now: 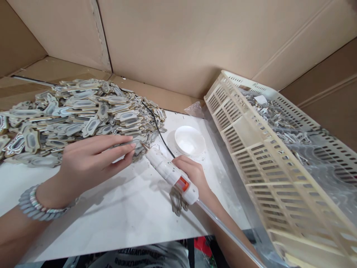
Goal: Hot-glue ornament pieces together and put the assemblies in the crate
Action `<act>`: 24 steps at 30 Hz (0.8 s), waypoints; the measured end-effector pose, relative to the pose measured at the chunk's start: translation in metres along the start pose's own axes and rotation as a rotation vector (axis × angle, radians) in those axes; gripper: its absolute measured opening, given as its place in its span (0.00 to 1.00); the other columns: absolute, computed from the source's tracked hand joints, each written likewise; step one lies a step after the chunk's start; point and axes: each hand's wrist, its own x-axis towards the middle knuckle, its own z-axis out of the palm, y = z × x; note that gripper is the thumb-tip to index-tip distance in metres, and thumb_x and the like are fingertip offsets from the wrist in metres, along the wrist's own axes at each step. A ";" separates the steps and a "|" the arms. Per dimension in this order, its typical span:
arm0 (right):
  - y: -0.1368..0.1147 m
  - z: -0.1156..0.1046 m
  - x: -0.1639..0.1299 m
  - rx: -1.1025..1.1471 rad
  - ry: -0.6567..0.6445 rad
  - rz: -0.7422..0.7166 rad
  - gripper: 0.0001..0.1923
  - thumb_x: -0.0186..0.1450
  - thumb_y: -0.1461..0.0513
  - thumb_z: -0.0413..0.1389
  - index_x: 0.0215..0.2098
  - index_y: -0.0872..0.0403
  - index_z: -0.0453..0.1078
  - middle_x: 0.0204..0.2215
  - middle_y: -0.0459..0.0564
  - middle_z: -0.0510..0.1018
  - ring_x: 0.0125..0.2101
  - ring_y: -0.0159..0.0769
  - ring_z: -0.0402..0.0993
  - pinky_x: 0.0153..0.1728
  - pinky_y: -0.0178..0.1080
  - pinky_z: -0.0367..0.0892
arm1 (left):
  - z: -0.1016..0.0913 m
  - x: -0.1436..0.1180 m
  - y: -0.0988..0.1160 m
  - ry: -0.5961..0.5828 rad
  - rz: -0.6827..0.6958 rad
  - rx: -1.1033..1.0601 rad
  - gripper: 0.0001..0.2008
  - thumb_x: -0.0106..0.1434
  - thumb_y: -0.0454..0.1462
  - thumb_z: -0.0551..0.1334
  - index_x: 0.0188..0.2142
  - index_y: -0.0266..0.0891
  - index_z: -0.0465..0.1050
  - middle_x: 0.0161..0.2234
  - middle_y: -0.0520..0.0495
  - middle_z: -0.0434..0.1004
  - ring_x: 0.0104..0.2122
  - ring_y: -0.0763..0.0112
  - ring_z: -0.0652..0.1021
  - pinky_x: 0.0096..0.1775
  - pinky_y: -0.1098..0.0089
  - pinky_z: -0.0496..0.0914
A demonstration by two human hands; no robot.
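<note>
Right now, work is mid-piece: the left hand (95, 160) reaches in from the side, its fingertips seemingly closed narrow on a flat grey frame-shaped piece (137, 143) at the near edge of the heap. The right hand (192, 171) wraps firmly around a white plastic glue gun (164, 167) with an orange panel, its metal nozzle (144, 146) just beside that piece; whether they touch, one cannot tell.

As for progress, the big heap of grey and tan frame-shaped pieces (80, 115) stands tall across the left, so plenty seems left. A small cluster of grey pieces (176, 201) shows beneath the gun's back end; whether those are finished is unclear. Metallic bits fill the cream slotted plastic crate (251, 149) on the right, their stage equally unreadable.

Now the edges! Tan cardboard walls (167, 48) close off the back, and the crate's long side hems in the right arm. A round white bowl (190, 140) sits just beyond the right hand, with a thin black cord (158, 128) running between bowl and heap. The broadest stretch of white tabletop (111, 219) lies toward the near edge, between the forearms.
</note>
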 end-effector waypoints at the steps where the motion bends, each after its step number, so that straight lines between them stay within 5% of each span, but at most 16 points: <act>1: 0.000 0.000 0.000 0.000 0.001 -0.002 0.05 0.59 0.65 0.53 0.29 0.52 0.71 0.28 0.47 0.75 0.29 0.35 0.73 0.29 0.34 0.66 | 0.000 0.000 0.000 0.001 -0.004 -0.008 0.04 0.60 0.32 0.68 0.34 0.43 0.77 0.33 0.51 0.85 0.29 0.68 0.84 0.33 0.70 0.79; 16: -0.001 -0.005 0.003 0.000 0.029 0.010 0.04 0.57 0.66 0.54 0.27 0.52 0.69 0.27 0.46 0.73 0.27 0.33 0.72 0.27 0.33 0.65 | -0.001 -0.002 -0.001 0.009 -0.031 0.016 0.04 0.61 0.34 0.68 0.35 0.44 0.75 0.32 0.54 0.84 0.28 0.68 0.84 0.31 0.70 0.79; 24: -0.018 -0.001 0.003 0.189 0.129 0.299 0.09 0.60 0.54 0.62 0.30 0.50 0.69 0.23 0.43 0.71 0.23 0.33 0.69 0.24 0.35 0.66 | 0.007 -0.011 0.030 -0.117 -0.505 -0.531 0.04 0.63 0.38 0.66 0.38 0.44 0.76 0.34 0.54 0.84 0.31 0.71 0.83 0.34 0.75 0.79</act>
